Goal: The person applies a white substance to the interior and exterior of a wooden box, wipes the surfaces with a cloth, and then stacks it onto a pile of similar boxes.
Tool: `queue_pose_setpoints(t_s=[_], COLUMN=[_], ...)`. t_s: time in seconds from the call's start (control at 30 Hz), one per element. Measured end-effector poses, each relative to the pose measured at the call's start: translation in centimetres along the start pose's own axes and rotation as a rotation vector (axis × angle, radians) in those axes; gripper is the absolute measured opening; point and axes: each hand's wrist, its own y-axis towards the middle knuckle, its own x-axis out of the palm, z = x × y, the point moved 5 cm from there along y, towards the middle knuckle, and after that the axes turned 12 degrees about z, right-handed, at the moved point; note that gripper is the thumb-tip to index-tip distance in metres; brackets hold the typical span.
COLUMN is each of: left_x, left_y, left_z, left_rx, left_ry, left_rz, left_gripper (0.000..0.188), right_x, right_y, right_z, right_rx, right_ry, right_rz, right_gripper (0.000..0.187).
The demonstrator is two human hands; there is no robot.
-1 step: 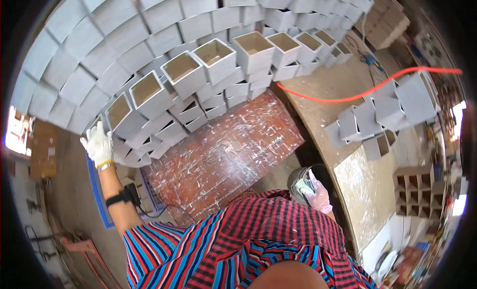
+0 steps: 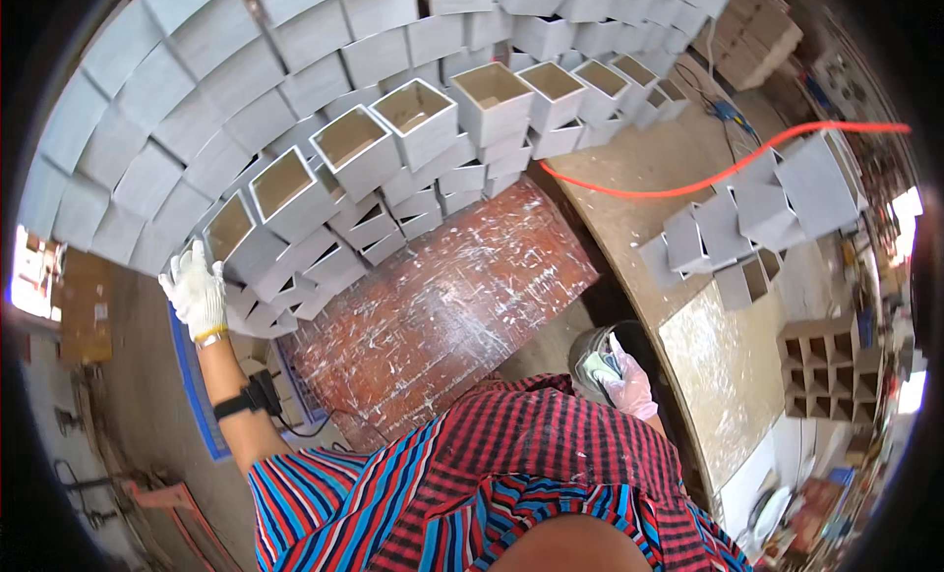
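My left hand, in a white knit glove with a yellow cuff, is stretched out at the left end of a stack of grey boxes. Its fingers are spread beside the nearest open-topped grey box; whether they touch it I cannot tell. Low on the right, my right hand wears a thin pinkish translucent glove. Closed fingers hold a pale greenish wad, perhaps a cloth or sponge, at the mouth of a dark round bucket. The bucket's inside is mostly hidden.
A paint-marked reddish board lies before me. Rows of grey boxes rise behind it. On the right, a workbench carries more grey boxes and a brown compartmented box. An orange hose crosses it. A blue crate stands at left.
The stack appears slightly farther left in the picture. My left hand sits a little lower and farther right against it. My right hand has barely moved.
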Motion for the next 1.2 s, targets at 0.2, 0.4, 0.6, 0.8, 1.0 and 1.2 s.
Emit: queue_pose_setpoints(t_s=[0.2, 0.4, 0.6, 0.8, 1.0, 1.2], left_x=[-5.6, -8.7, -10.1, -10.5, -12.7, -15.6], left_y=[-0.9, -2.4, -4.3, -7.2, -4.8, -4.4], left_z=[11.1, 22.4, 30.9, 34.4, 34.7, 36.9], left_rx=[0.36, 0.558, 0.711, 0.717, 0.63, 0.588], left_ry=[-0.471, -0.827, -0.87, -0.801, -0.829, -0.787], left_rz=[0.382, 0.401, 0.148, -0.02, 0.124, 0.158], left_gripper=[0.052, 0.05, 0.048, 0.047, 0.042, 0.045], right_x=[-0.6, -1.6, -3.6, -4.8, -5.8, -9.3], right_y=[-0.6, -2.4, -4.2, -3.2, -0.7, 0.9], right_z=[0.1, 1.3, 3.8, 6.1, 7.7, 10.4], right_rx=[0.027, 0.077, 0.15, 0.142, 0.085, 0.098], right_ry=[0.024, 0.037, 0.049, 0.115, 0.252, 0.341], right_rz=[0.028, 0.069, 0.09, 0.054, 0.004, 0.017], right_gripper=[0.07, 0.07, 0.07, 0.069, 0.069, 0.066])
